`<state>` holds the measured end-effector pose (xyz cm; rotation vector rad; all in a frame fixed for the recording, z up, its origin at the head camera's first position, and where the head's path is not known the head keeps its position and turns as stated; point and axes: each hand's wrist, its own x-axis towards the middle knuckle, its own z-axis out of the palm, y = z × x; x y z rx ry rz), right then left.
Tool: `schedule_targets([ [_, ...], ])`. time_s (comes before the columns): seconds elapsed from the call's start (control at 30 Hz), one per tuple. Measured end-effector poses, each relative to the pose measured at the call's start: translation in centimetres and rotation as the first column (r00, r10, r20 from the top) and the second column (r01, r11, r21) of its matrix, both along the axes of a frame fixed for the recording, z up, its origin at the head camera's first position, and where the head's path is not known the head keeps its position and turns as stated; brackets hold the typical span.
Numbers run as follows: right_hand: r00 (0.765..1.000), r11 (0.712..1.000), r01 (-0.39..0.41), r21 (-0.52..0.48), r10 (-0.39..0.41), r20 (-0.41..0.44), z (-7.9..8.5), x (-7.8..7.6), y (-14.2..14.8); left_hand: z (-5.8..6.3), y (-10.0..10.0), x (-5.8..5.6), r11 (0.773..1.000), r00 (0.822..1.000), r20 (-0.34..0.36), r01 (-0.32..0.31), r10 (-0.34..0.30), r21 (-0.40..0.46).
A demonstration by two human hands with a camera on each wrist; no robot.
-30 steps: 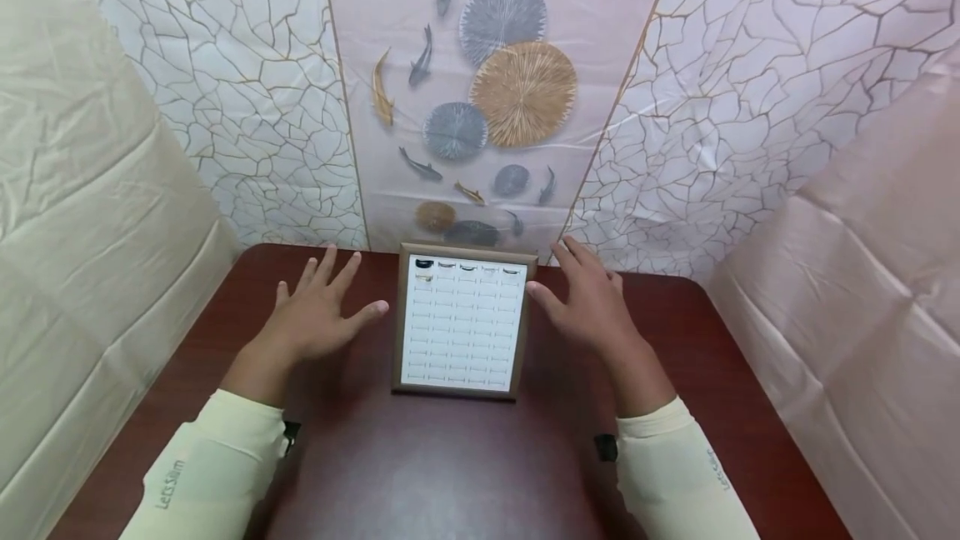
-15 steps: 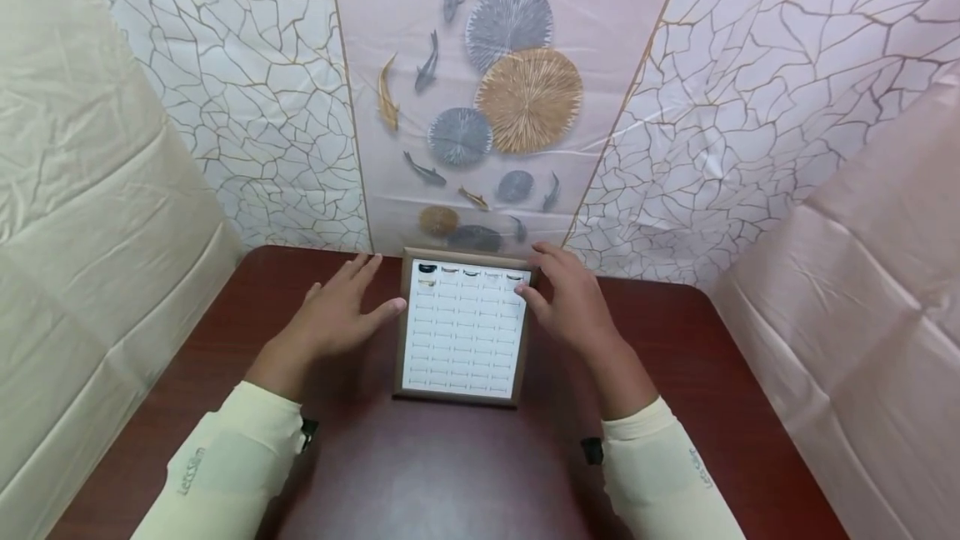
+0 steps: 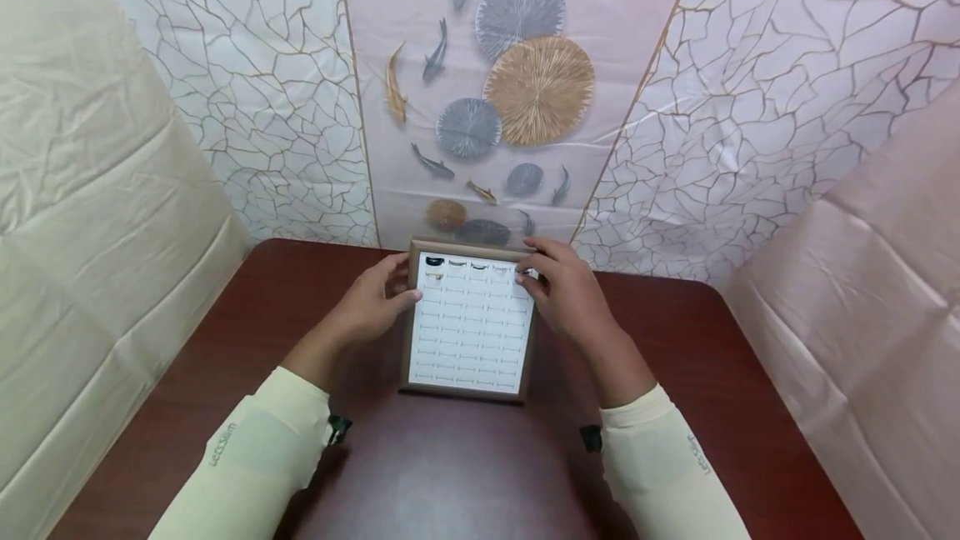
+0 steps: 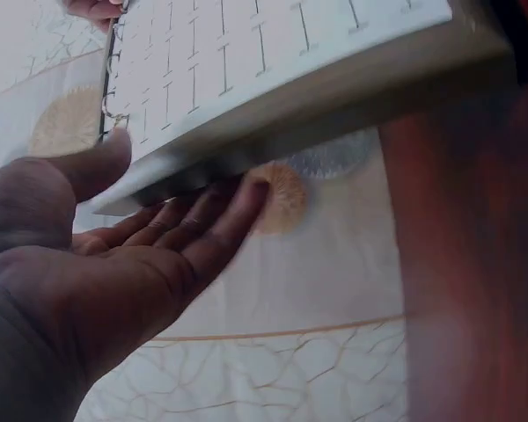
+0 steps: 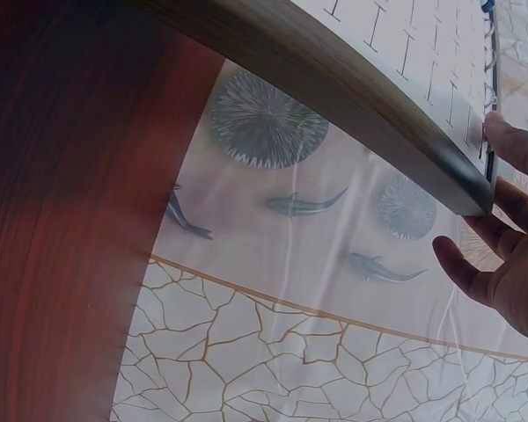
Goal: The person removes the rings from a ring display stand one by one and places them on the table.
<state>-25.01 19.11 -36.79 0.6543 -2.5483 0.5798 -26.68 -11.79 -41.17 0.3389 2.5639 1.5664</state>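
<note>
Head view: the frame (image 3: 462, 392), presumably light, stiff and best held by its sides, is stood toward the counter (image 3: 465, 473) back edge, left hand (image 3: 366, 307) loosely open around it, right hand (image 3: 572, 294) grip unclear.

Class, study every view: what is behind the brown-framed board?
Behind the board show the patterned backdrop and, at its left edge, partly hidden fingers of the left hand. The board's back is covered, including any support there.
</note>
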Motion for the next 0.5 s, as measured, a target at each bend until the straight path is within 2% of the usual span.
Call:
schedule_targets([
  [0.13, 1.000, 1.000, -0.007, 0.000, 0.007, -0.007, -0.20, -0.36, -0.14, -0.76, -0.08, -0.46, 0.990, 0.995, 0.103, -0.024, 0.010, 0.141],
  [0.23, 1.000, 1.000, -0.001, 0.003, 0.001, -0.012, -0.32, -0.44, -0.30, -1.02, -0.07, -0.48, 0.989, 0.989, 0.144, -0.041, 0.020, 0.145],
  [0.5, 1.000, 0.999, 0.013, -0.037, -0.014, -0.017, -0.49, -0.54, -0.58, -1.13, 0.19, -0.50, 0.991, 0.991, 0.130, -0.027, 0.010, 0.133],
])
